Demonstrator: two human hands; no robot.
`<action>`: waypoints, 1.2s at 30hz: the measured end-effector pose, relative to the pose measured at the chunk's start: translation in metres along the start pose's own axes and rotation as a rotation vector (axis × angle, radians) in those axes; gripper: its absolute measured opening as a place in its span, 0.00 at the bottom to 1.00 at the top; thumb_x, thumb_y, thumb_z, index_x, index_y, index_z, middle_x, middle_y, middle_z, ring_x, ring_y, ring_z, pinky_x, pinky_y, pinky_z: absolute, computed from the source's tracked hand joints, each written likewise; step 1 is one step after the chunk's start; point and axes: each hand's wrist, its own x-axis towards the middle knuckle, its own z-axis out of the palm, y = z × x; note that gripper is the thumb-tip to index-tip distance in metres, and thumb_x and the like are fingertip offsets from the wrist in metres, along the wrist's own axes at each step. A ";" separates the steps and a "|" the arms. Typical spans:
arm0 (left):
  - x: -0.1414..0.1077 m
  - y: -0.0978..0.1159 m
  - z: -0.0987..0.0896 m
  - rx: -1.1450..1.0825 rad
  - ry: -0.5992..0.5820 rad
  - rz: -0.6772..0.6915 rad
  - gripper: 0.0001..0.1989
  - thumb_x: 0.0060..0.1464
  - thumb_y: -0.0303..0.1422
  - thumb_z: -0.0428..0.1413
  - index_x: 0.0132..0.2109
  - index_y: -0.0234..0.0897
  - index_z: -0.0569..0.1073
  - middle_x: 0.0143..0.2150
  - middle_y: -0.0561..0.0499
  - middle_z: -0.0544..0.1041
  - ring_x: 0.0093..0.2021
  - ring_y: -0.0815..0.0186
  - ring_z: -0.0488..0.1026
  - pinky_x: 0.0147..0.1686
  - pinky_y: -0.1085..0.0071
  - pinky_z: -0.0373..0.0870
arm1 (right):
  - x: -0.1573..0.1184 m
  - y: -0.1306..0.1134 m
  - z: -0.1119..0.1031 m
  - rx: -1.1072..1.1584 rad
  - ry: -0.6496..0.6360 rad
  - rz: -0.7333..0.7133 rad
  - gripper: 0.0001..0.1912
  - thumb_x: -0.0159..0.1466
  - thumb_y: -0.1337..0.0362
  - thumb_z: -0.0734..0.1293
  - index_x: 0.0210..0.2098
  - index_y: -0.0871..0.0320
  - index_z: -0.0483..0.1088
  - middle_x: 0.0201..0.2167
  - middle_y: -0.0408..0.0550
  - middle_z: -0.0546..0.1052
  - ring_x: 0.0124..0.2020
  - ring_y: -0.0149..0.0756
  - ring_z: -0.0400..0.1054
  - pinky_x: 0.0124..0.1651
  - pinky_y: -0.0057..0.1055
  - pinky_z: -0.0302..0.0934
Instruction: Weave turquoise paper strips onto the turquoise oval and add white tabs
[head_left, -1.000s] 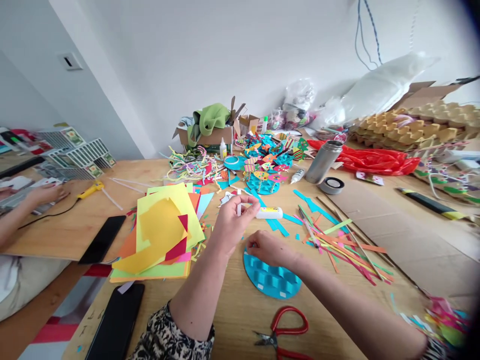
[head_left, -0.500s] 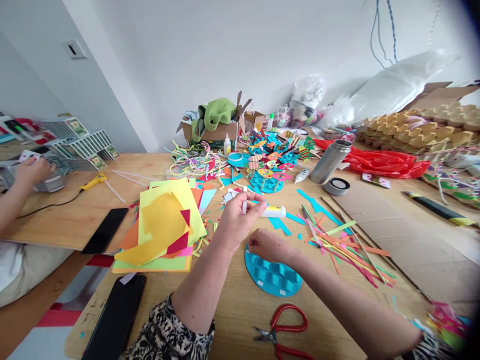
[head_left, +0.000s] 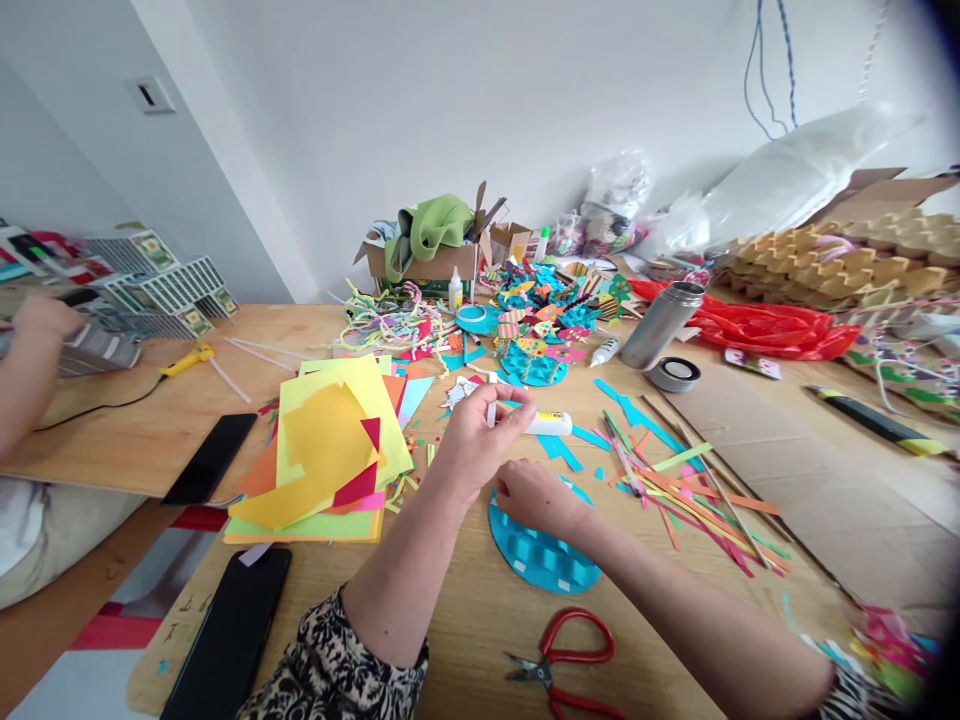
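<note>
My left hand (head_left: pixel 484 435) is raised over the middle of the table, fingers pinched on a small white strip (head_left: pixel 492 405). Just beyond its fingertips lies a white glue bottle (head_left: pixel 549 422). My right hand (head_left: pixel 536 492) is closed above the back-left edge of a blue scalloped disc (head_left: pixel 545 560); its fingertips are curled out of sight, so I cannot make out what they hold. Small white patches show on the disc's rim. Red-handled scissors (head_left: pixel 551 660) lie open in front of the disc.
Coloured paper sheets (head_left: pixel 315 450) are stacked to the left, near two black phones (head_left: pixel 229 630). Paper strips (head_left: pixel 705 500), a steel flask (head_left: pixel 661 325) and cardboard (head_left: pixel 810 480) lie right. Paper fish stand behind. Another person's hand (head_left: pixel 45 320) is at far left.
The other person's hand at far left has shifted left and is blurred. My right hand has moved very slightly over the disc; my left hand is nearly unchanged.
</note>
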 end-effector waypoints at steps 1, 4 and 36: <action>0.000 0.000 0.000 -0.007 -0.005 -0.001 0.09 0.52 0.36 0.60 0.38 0.36 0.75 0.34 0.53 0.73 0.34 0.70 0.67 0.34 0.75 0.62 | -0.001 -0.002 0.000 -0.013 0.001 0.004 0.11 0.60 0.71 0.60 0.37 0.63 0.74 0.34 0.57 0.79 0.37 0.43 0.73 0.33 0.30 0.56; -0.001 0.000 0.000 -0.026 -0.011 -0.002 0.09 0.51 0.36 0.60 0.38 0.36 0.74 0.35 0.53 0.73 0.34 0.70 0.67 0.34 0.75 0.61 | -0.001 -0.006 -0.001 -0.041 0.001 0.007 0.13 0.60 0.71 0.60 0.38 0.63 0.74 0.36 0.59 0.79 0.38 0.45 0.74 0.35 0.31 0.58; -0.001 0.014 -0.012 -0.271 0.068 0.081 0.29 0.55 0.36 0.55 0.62 0.42 0.60 0.34 0.50 0.79 0.24 0.72 0.65 0.24 0.75 0.55 | -0.019 0.012 -0.018 0.115 0.164 0.048 0.10 0.61 0.59 0.65 0.28 0.57 0.71 0.29 0.48 0.78 0.32 0.38 0.71 0.29 0.28 0.52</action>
